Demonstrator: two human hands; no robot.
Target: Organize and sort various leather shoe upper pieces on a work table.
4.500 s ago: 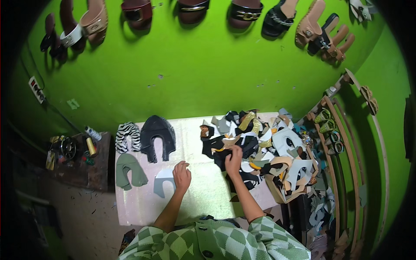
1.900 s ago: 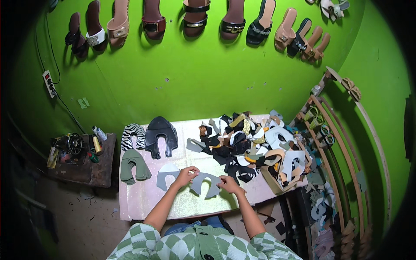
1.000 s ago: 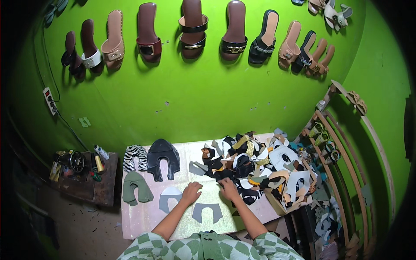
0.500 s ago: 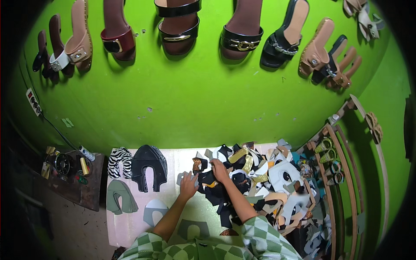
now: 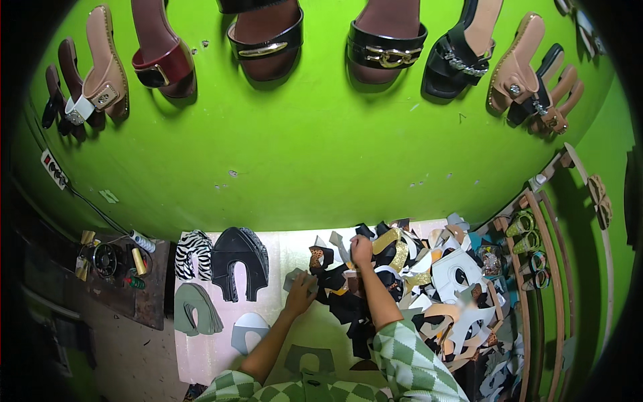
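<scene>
My right hand point(image 5: 362, 250) is closed at the far edge of a scrap pile, with a grey scrap point(image 5: 340, 247) at its fingertips. My left hand point(image 5: 303, 291) lies lower and to the left, fingers stretched out and apart, beside a small grey-green piece point(image 5: 292, 277). Between the hands are black scraps point(image 5: 333, 280) and a leopard-print scrap point(image 5: 317, 255). To the left stand stacks of cut arch-shaped pieces: zebra-striped point(image 5: 193, 254), black point(image 5: 231, 258) and green point(image 5: 194, 305). A grey-and-white arch point(image 5: 249, 328) and a dark green arch point(image 5: 309, 358) lie nearer me.
A large heap of mixed scraps point(image 5: 462, 275) covers the right side of the pale table point(image 5: 284, 251). Farther right is a wooden rack point(image 5: 546, 288) with green sandals point(image 5: 526, 234). Thread spools point(image 5: 139, 260) stand on a dark side table point(image 5: 144, 301). Sandals point(image 5: 385, 50) hang on the green wall.
My right hand has moved farther away and slightly right, and the grey scrap beside it now shows longer. My left hand has shifted slightly. The whole view has also shifted.
</scene>
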